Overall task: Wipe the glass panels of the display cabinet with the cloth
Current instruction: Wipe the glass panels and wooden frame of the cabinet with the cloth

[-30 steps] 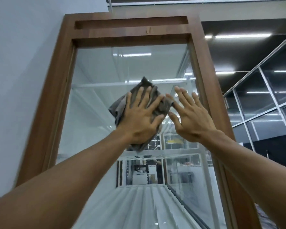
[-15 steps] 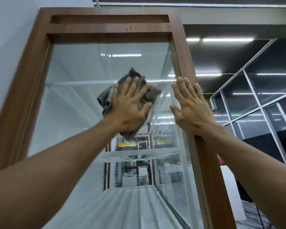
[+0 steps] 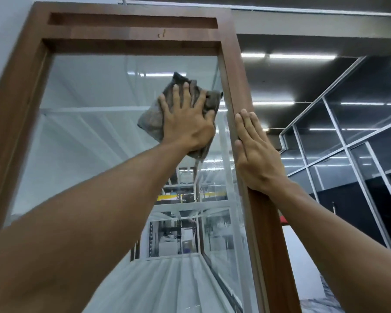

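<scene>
The left hand [image 3: 187, 123] lies flat, fingers spread wide, pressing a grey-brown cloth [image 3: 154, 118] against the front glass panel [image 3: 95, 141] of the display cabinet. The cloth is bunched under the palm, with loose folds showing above the fingertips, out to the left and trailing below the wrist. It sits high on the pane, toward its right side, with one corner touching or just beside the inner edge of the right wooden post [image 3: 239, 86]; the glare there makes it hard to say which.

The right hand [image 3: 255, 154] holds nothing. It rests open, fingers straight and close together, flat on the face of that right post, just beside the cloth hand and a little lower. It looks to be steadying the cabinet or the person's reach.

The panel is tall, its long axis running up and down between the two posts and under the top rail [image 3: 131, 45]. From the cloth, a short strip of glass lies above up to the rail, a broad stretch lies to the left as far as the left post [image 3: 16, 114], and the longest run lies below, toward the near bottom of the view. So the wiping hand is at the pane's right limit, and I judge the next stroke can only go left or down. The left hand is the one on the glass and the one to make it. Faint streaks near the right edge lower down suggest that area may need attention.
</scene>
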{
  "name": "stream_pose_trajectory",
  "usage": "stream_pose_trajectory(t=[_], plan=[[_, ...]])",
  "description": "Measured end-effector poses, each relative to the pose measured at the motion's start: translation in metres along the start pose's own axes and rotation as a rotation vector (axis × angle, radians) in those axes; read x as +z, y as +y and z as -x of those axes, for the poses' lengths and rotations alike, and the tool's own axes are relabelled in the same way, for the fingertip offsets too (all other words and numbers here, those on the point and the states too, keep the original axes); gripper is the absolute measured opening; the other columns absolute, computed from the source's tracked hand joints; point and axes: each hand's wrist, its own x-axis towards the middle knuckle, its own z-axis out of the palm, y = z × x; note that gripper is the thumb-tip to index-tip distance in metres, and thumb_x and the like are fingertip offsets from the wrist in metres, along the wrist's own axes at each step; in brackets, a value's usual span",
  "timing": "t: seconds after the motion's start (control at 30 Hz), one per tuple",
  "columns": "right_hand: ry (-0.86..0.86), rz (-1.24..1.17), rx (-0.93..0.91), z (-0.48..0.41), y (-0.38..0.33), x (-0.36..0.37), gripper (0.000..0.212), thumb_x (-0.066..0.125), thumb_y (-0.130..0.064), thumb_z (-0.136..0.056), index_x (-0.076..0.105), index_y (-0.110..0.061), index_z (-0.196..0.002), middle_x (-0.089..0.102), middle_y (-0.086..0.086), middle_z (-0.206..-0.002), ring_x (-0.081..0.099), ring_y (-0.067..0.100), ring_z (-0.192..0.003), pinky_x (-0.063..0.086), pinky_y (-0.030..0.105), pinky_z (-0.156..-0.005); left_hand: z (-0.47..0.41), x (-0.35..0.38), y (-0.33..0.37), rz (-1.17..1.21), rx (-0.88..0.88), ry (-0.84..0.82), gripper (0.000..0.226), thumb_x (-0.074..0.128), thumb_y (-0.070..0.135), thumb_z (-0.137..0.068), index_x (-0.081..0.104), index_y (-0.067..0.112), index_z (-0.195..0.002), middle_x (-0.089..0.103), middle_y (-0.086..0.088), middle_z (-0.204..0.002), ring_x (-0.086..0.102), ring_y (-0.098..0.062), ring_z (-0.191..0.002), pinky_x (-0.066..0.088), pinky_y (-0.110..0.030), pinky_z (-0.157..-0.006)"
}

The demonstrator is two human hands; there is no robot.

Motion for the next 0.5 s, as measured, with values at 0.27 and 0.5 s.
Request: stream_pose_trajectory(t=[0.27, 0.5], plan=[[-0.008, -0.026, 0.0, 0.003, 0.005, 0.0, 0.066, 0.017, -0.036, -0.101, 0.009, -0.02, -0.165, -0.001, -0.007, -0.173, -0.011, 0.004, -0.157, -0.002, 0.034, -0.131, 0.015, 0.014, 0.011, 0.033, 0.197, -0.007, 0.067, 0.021, 0.052, -0.107, 0.0, 0.03, -0.167, -0.012, -0.002, -0.175, -0.019, -0.023, -0.159, -0.016, -0.056, -0.126], [0.03, -0.024, 0.008, 0.003, 0.012, 0.003, 0.063, 0.019, -0.038, -0.103, 0.013, -0.022, -0.164, 0.003, -0.008, -0.173, -0.007, 0.006, -0.158, 0.005, 0.041, -0.131, 0.042, 0.023, 0.039, 0.052, 0.17, 0.008, 0.066, 0.023, 0.048, -0.108, 0.001, 0.028, -0.167, -0.012, -0.005, -0.174, -0.019, -0.025, -0.159, -0.018, -0.055, -0.125]])
